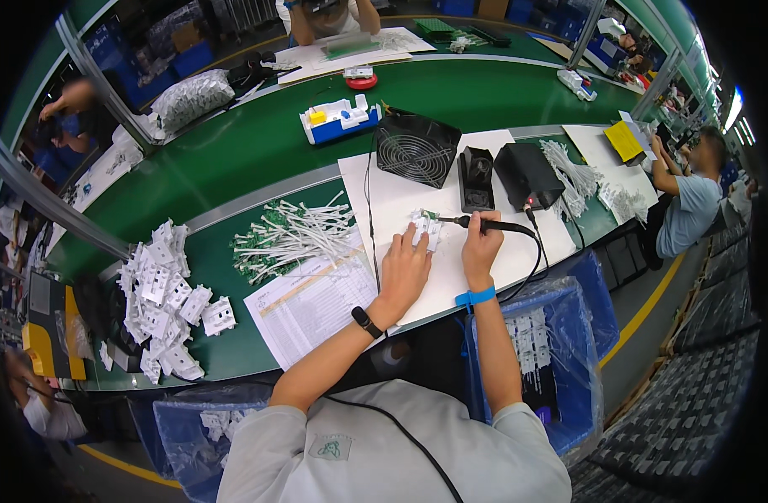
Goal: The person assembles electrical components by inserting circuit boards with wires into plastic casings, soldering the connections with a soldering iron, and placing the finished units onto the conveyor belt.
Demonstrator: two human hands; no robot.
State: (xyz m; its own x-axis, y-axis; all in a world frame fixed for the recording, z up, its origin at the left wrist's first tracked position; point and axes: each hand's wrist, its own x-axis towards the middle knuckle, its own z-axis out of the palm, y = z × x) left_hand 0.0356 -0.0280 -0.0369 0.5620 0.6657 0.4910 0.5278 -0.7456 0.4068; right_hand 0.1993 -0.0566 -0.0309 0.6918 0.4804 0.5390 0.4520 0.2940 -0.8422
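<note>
My left hand (405,267) lies flat on a white sheet (400,210), fingers pressing down a small white plastic part with a circuit board (423,226). My right hand (482,243) grips a black soldering iron (493,225) like a pen, its tip pointing left at that part. A blue strap (476,297) circles my right wrist and a black band (367,322) my left. The iron's cable runs back to a black station (528,174).
A black fan (417,149) and iron stand (476,179) sit behind the part. Wired boards (290,236) and white housings (162,293) lie left, a printed form (312,303) near me. Blue bins (551,352) stand below. Other people work around the green bench.
</note>
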